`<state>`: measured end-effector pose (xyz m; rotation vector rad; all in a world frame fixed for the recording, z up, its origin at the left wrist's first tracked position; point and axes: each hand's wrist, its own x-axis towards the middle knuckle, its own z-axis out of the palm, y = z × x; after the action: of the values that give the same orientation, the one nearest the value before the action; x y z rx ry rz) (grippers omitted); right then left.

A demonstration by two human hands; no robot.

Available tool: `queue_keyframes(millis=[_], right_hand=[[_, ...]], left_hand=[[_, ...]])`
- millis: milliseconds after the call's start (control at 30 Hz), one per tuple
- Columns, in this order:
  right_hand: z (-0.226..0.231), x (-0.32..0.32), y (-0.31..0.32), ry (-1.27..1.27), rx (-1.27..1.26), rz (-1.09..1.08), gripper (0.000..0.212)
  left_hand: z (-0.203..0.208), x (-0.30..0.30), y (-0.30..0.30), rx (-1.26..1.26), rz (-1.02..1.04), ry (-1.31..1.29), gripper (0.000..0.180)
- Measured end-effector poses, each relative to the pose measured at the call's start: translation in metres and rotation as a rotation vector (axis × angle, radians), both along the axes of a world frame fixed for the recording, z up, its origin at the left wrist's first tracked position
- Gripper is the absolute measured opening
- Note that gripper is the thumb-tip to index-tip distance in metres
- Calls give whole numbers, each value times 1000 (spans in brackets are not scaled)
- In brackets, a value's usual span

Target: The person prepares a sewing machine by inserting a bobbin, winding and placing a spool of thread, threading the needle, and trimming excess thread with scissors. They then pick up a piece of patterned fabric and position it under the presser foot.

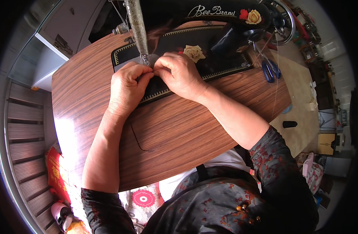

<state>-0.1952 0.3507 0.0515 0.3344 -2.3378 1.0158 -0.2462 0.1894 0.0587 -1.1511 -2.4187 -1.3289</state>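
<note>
Both of my hands meet just in front of the needle and presser foot [145,59] of a black sewing machine [222,11] decorated with roses. My left hand [126,85] is closed, its thumb and forefinger pinched together. Touching or nearly touching it, my right hand [181,76] is also closed in a pinch, over the machine's black bed [222,54] with its gold border. Whatever lies between the fingertips is too small and covered to make out. A thin dark strand [136,138] trails on the wooden tabletop [179,134] beside my left forearm.
Blue-handled scissors [270,71] lie on the right side of the tabletop, below the handwheel [284,19]. A black thread spool [289,124] rests on a beige surface further right. A white cabinet [52,50] stands at the left, and a slatted panel [26,128] runs below it.
</note>
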Motion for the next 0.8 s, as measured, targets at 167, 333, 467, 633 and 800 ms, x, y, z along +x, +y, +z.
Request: queue_keyframes(millis=[167,333,467,633,800], right_hand=[[0,-4,3,-6,9,2,7],[-2,-7,5,-6,-60,-18,7],[-4,-9,10,9,-24,-43,6],[-4,-13,13,-24,-149,-89,8],[-5,-15,13,-39,-173,-130,8]], left_hand=[[-3,-2,1,10,24,48,4],[-2,-2,3,-24,90,73,2],[-3,-2,4,-38,130,113,3],[-8,-6,2,-35,208,96,4],[-8,-9,1,-79,274,59,7]])
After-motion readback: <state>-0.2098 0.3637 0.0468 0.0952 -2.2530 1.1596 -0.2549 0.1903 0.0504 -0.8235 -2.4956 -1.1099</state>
